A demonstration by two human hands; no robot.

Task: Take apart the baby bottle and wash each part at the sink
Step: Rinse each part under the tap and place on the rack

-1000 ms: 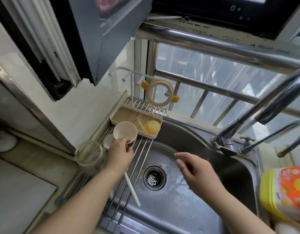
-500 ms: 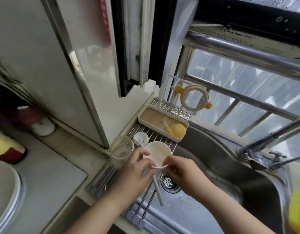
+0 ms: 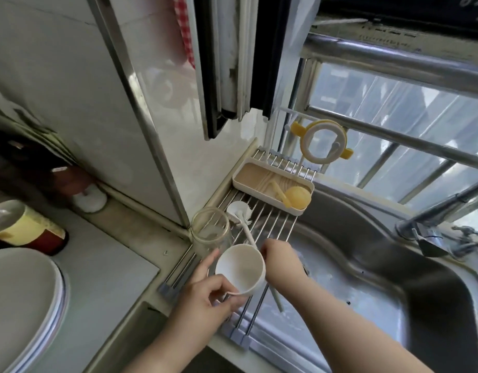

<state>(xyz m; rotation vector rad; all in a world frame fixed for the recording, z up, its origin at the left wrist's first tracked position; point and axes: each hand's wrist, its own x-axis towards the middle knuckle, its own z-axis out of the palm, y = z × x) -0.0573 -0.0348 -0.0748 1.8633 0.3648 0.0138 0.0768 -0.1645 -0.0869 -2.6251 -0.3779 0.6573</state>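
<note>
my left hand (image 3: pixel 203 300) pinches the near rim of the white cap cup (image 3: pixel 240 267), thumb on the inside and curled fingers under the wall, index finger stretched along the far side; my right hand (image 3: pixel 282 261) sits just behind the cup with its fingers folded down out of sight, so i cannot tell whether they grip the cup's far wall or the white brush handle (image 3: pixel 248 234) beneath. half a second ago both hands met at the cup further up the wire rack (image 3: pixel 270 219); now the cup is drawn nearer and its mouth is tipped toward me, lifted off the rack over the sink (image 3: pixel 394 278) edge. the glass bottle body (image 3: pixel 211 231) stands upright beside it on the rack's left end, apart from the cup; the yellow collar ring (image 3: pixel 322 140) hangs on its peg and a yellow part (image 3: pixel 297 196) lies in the tray (image 3: pixel 240 176). i judge the bottle already apart, and the cup the piece now in hand for washing.
</note>
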